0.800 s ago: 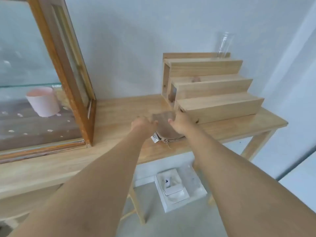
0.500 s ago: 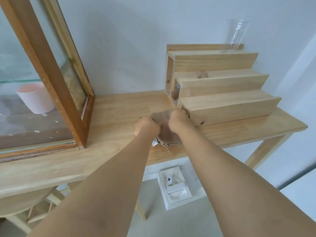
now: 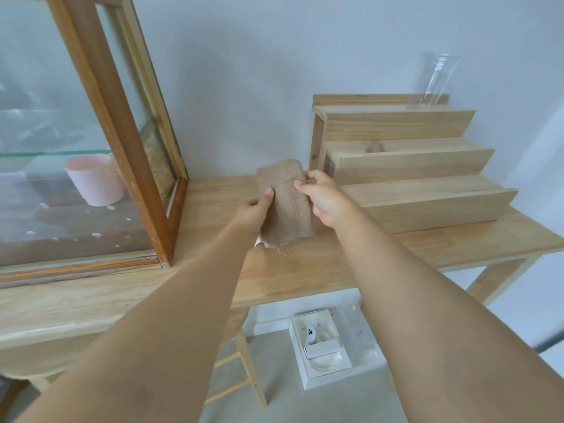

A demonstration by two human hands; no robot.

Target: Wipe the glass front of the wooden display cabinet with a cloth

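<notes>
A folded beige cloth (image 3: pixel 287 203) is held up off the table between both hands. My left hand (image 3: pixel 254 210) pinches its left edge with the thumb on the front. My right hand (image 3: pixel 323 198) pinches its right edge near the top. The wooden display cabinet (image 3: pixel 122 141) stands at the left, its glass front (image 3: pixel 45 132) marked with white specks. Behind the glass stands a pink cup (image 3: pixel 94 183).
A stepped wooden riser (image 3: pixel 406 172) stands on the light wooden table (image 3: pixel 305 270) right of the cloth, with a clear plastic cup (image 3: pixel 435 79) on its top step. On the floor below lies a white box (image 3: pixel 323 346) of small items.
Both hands have lifted the cloth from the tabletop and now hold it upright between them. The view has shifted a little to the right.
</notes>
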